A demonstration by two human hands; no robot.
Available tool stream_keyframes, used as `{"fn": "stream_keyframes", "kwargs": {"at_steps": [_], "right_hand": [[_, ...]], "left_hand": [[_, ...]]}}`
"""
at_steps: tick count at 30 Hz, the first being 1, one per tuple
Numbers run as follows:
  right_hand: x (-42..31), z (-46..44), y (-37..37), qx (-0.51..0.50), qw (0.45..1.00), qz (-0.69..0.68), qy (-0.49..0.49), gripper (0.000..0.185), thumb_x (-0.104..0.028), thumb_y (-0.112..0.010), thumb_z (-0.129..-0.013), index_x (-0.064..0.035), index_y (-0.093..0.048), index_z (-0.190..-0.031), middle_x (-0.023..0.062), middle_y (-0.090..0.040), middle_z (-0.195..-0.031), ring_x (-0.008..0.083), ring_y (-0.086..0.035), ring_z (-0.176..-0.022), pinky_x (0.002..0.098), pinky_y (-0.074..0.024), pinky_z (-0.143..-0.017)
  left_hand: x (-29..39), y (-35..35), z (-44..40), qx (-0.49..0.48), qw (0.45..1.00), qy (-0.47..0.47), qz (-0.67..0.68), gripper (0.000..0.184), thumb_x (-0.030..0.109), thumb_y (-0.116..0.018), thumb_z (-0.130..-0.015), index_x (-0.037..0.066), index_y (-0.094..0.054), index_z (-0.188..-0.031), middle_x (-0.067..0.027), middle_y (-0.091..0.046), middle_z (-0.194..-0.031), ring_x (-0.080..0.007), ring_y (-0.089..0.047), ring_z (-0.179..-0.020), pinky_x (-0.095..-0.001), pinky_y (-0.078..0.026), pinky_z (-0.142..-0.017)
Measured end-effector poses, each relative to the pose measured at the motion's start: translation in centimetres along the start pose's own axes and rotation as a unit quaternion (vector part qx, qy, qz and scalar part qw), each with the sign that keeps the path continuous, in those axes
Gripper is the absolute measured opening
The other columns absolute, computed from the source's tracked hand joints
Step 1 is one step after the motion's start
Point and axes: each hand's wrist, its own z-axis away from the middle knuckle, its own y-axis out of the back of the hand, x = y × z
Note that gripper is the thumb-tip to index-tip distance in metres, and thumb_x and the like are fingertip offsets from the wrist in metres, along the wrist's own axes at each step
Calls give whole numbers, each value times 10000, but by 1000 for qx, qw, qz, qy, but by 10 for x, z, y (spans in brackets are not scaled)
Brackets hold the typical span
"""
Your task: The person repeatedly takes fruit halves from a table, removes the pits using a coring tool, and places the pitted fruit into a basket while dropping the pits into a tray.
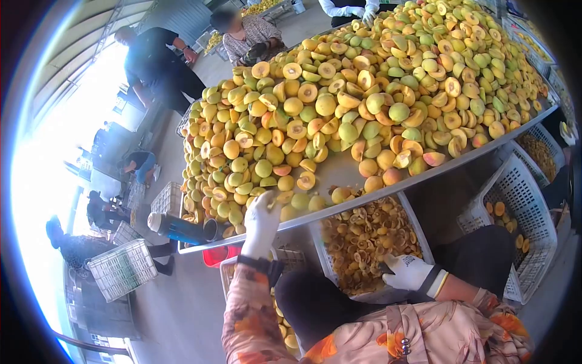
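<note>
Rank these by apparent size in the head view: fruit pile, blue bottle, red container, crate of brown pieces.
1. Fruit pile
2. Crate of brown pieces
3. Blue bottle
4. Red container, partly hidden; visible part only

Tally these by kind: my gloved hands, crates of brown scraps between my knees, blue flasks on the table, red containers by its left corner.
Gloved hands: 2 (left hand, right hand)
Scrap crate: 1
Blue flask: 1
Red container: 1
Total: 5

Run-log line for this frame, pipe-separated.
left hand: gloved, at near side of fruit pile on table | right hand: gloved, at crate of fruit pieces | grips: unclear
</note>
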Motion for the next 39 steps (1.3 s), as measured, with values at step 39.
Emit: {"fn": "stream_keyframes", "kwargs": {"at_steps": [39], "right_hand": [[-109, 36, -14, 200, 944, -123, 232, 392, -95, -703, -877, 40, -527, -1201, 194, -676, -922, 341, -695, -828, 416, -529, -727]], "left_hand": [[162, -1, 186, 7, 709, 144, 691, 355, 295, -532, -1055, -18, -592, -1211, -200, -694, -1100, -252, -693, -913, -367, -565, -827]]}}
